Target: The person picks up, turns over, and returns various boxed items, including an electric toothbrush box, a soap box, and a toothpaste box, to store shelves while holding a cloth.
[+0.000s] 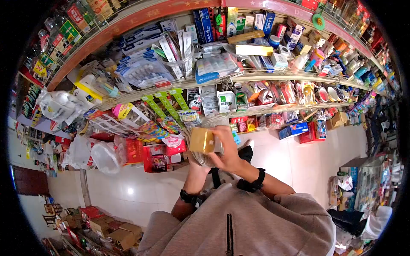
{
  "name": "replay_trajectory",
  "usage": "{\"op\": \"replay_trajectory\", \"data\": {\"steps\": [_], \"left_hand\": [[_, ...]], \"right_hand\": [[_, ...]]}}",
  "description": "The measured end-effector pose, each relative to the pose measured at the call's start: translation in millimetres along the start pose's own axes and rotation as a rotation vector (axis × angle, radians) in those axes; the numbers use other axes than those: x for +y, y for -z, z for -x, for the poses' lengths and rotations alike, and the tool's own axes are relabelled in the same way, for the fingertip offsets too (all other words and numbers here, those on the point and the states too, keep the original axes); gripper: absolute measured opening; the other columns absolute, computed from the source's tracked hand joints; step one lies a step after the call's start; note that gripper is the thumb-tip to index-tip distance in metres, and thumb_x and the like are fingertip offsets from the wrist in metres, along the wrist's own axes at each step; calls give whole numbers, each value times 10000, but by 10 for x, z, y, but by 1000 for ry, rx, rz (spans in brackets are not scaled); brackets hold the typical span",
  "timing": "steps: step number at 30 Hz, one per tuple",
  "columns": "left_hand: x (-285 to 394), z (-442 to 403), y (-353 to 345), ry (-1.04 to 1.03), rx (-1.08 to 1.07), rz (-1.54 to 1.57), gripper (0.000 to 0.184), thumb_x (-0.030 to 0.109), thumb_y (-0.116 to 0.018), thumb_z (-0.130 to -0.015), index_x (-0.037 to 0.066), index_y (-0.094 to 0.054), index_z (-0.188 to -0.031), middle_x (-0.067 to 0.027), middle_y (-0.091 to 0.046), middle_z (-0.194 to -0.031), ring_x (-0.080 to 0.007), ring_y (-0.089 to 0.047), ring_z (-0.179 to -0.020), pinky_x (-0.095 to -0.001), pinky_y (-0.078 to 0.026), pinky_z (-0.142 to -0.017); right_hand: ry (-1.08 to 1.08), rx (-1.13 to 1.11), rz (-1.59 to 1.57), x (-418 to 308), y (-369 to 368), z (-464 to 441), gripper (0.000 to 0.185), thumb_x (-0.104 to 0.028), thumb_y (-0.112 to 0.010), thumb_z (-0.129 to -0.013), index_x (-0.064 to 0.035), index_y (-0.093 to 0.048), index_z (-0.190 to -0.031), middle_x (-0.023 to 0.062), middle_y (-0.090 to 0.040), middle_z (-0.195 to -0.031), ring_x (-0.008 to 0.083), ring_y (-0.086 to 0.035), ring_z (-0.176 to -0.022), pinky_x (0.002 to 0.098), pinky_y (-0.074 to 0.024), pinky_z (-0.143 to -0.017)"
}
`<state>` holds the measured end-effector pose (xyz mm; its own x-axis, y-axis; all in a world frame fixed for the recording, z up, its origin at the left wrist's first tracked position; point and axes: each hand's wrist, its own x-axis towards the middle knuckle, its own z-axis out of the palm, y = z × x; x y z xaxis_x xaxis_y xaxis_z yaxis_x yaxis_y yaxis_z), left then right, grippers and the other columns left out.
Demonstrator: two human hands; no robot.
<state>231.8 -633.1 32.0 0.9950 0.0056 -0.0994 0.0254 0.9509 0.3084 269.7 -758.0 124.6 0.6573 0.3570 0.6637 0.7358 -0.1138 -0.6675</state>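
Note:
In front of my chest, my right hand (pixel 227 150) grips a small gold box (pixel 201 140) by its right side, with the fingers bent over the edge. My left hand (pixel 197 167) is below the box, palm side up, holding a crumpled greyish cloth (pixel 200 159) against its underside. Most of the left fingers are hidden behind the box and the cloth. Both wrists wear black bands. Just beyond the hands are the lower shelf goods, with green hanging strips (pixel 164 104) of small packets to the left.
Packed shelves (pixel 273 79) curve across the front, holding toothbrush packs (pixel 143 68), a long yellow box (pixel 254 50) and many bottles. White plastic bags (pixel 106 158) and red boxes (pixel 156 158) are low at left. A blue box (pixel 293 130) sits by the lower shelf. Cardboard boxes (pixel 115 230) lie behind left.

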Motion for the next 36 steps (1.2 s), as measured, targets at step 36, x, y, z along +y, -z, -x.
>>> {"op": "replay_trajectory", "data": {"steps": [36], "left_hand": [[495,-86,-897,-295,416,-83,556,509,-384,-954,94,-494,-1308,-95,-548,-1272,-279,-518,-1169,-427,-411,-1015]], "right_hand": [[-342,-5,-119,241,47,178,321,-90,-749,-807,-6,-572,-1061,123,-614,-995,200,-577,-836,296,-469,-757]]}}
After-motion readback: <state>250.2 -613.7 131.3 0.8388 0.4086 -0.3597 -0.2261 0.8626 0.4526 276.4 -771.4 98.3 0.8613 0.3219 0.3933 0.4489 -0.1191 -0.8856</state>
